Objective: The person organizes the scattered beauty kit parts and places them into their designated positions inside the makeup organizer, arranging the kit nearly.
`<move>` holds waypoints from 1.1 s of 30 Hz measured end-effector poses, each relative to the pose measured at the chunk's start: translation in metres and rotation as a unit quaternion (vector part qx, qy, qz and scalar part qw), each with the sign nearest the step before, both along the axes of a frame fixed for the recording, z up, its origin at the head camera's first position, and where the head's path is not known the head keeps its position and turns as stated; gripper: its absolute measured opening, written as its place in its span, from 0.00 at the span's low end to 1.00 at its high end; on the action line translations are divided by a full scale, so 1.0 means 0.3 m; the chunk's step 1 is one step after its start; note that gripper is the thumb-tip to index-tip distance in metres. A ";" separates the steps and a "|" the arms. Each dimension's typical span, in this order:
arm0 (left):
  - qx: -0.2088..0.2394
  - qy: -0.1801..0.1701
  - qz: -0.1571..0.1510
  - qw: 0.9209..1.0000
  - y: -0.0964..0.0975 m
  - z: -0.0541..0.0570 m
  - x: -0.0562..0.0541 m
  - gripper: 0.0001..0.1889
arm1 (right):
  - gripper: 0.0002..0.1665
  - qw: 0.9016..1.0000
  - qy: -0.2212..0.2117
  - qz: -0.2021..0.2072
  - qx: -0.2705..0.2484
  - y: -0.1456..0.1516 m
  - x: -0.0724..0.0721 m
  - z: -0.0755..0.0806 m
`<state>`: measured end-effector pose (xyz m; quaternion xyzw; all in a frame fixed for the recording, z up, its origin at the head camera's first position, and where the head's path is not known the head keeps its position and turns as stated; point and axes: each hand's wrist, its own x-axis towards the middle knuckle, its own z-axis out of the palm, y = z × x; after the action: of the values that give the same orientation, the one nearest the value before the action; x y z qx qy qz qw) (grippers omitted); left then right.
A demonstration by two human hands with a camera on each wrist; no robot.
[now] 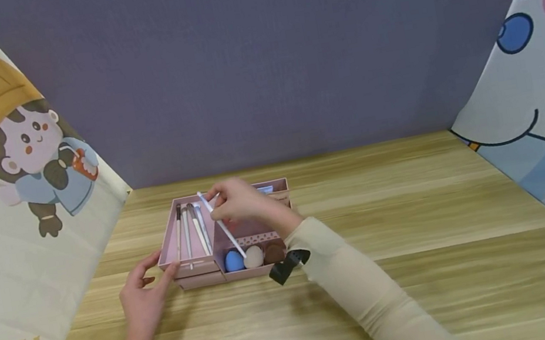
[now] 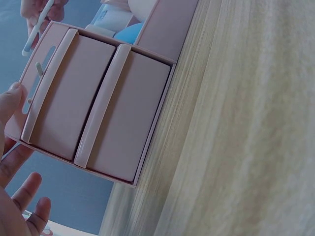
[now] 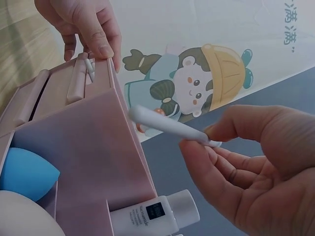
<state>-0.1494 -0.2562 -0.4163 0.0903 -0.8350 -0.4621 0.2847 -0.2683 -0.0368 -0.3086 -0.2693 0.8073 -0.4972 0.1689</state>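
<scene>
A pink makeup organizer box (image 1: 199,269) stands on the table, with two drawers (image 2: 74,93) in its front left. Above its open compartments my right hand (image 1: 241,201) pinches a slim white makeup brush (image 1: 226,234) between thumb and fingers; the brush slants, its rounded handle end pointing down, and its bristles cannot be made out. My left hand (image 1: 144,297) holds the box's front left corner, thumb on the upper edge and fingers along the side. Several makeup brushes (image 1: 187,231) lie in the left tray. Blue (image 3: 28,173), beige (image 1: 253,257) and brown (image 1: 274,253) makeup sponges sit in the front compartment.
A white bottle (image 3: 157,214) with a printed label stands in a back compartment of the box. The wooden table (image 1: 421,229) extends to the right. A dark blue-grey wall (image 1: 261,65) rises behind, and cartoon-printed panels (image 1: 40,189) flank both sides.
</scene>
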 end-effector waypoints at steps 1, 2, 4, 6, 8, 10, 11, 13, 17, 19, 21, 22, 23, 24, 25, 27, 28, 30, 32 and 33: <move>-0.001 0.001 -0.001 1.000 -0.001 0.000 0.000 0.19 | 0.21 1.000 -0.006 -0.004 -0.004 -0.007 -0.003 -0.001; -0.001 0.003 -0.001 1.000 -0.002 -0.001 -0.001 0.19 | 0.21 1.000 -0.014 -0.008 -0.009 -0.014 -0.007 -0.002; 0.000 0.005 -0.001 1.000 -0.003 -0.001 -0.001 0.19 | 0.21 0.999 -0.027 -0.018 -0.018 -0.026 -0.015 -0.004; 0.000 0.004 0.003 1.000 -0.004 -0.001 -0.002 0.19 | 0.22 0.998 -0.043 -0.028 -0.030 -0.039 -0.024 -0.010; 0.001 0.000 0.005 1.000 -0.005 -0.001 -0.003 0.19 | 0.23 0.997 -0.049 -0.038 -0.036 -0.050 -0.033 -0.015; 0.002 -0.005 0.009 1.000 -0.007 -0.004 -0.005 0.19 | 0.23 0.997 -0.052 -0.045 -0.043 -0.060 -0.042 -0.019; 0.002 -0.008 0.011 1.000 -0.009 -0.006 -0.006 0.19 | 0.23 0.996 -0.053 -0.048 -0.045 -0.065 -0.046 -0.021; 0.002 -0.012 0.013 1.000 -0.012 -0.010 -0.007 0.19 | 0.23 0.996 -0.048 -0.056 -0.045 -0.074 -0.053 -0.022; 0.001 -0.014 0.015 1.000 -0.015 -0.012 -0.009 0.18 | 0.23 0.994 -0.051 -0.071 -0.059 -0.095 -0.066 -0.026; -0.001 -0.014 0.013 1.000 -0.016 -0.011 -0.009 0.18 | 0.23 0.993 -0.053 -0.076 -0.069 -0.107 -0.072 -0.029; -0.001 -0.014 0.013 1.000 -0.016 -0.009 -0.008 0.19 | 0.23 0.993 -0.050 -0.078 -0.071 -0.117 -0.074 -0.029; 0.000 -0.014 0.013 1.000 -0.015 -0.009 -0.008 0.19 | 0.24 0.993 -0.050 -0.079 -0.073 -0.123 -0.075 -0.030; -0.001 -0.012 0.012 1.000 -0.015 -0.009 -0.007 0.19 | 0.24 0.993 -0.049 -0.080 -0.074 -0.129 -0.075 -0.030; -0.001 -0.012 0.012 1.000 -0.015 -0.008 -0.007 0.19 | 0.24 0.993 -0.047 -0.083 -0.072 -0.135 -0.075 -0.030; -0.001 -0.011 0.011 1.000 -0.015 -0.008 -0.006 0.19 | 0.24 0.993 -0.047 -0.086 -0.071 -0.141 -0.074 -0.031; -0.001 -0.008 0.012 1.000 -0.014 -0.008 -0.004 0.19 | 0.23 0.991 -0.051 -0.094 -0.075 -0.152 -0.073 -0.033; -0.002 -0.006 0.011 1.000 -0.014 -0.008 -0.004 0.19 | 0.23 0.991 -0.054 -0.099 -0.077 -0.158 -0.073 -0.034; -0.003 -0.003 0.011 1.000 -0.015 -0.008 -0.002 0.19 | 0.23 0.989 -0.063 -0.107 -0.084 -0.166 -0.072 -0.036; -0.003 0.000 0.012 1.000 -0.015 -0.008 -0.002 0.18 | 0.23 0.987 -0.069 -0.110 -0.091 -0.171 -0.070 -0.035; -0.003 0.002 0.012 1.000 -0.015 -0.008 -0.001 0.18 | 0.23 0.987 -0.071 -0.112 -0.093 -0.173 -0.070 -0.036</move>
<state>-0.1498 -0.2606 -0.4186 0.0986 -0.8347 -0.4565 0.2918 -0.2892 -0.0887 -0.3193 -0.1559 0.7684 -0.6040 0.1429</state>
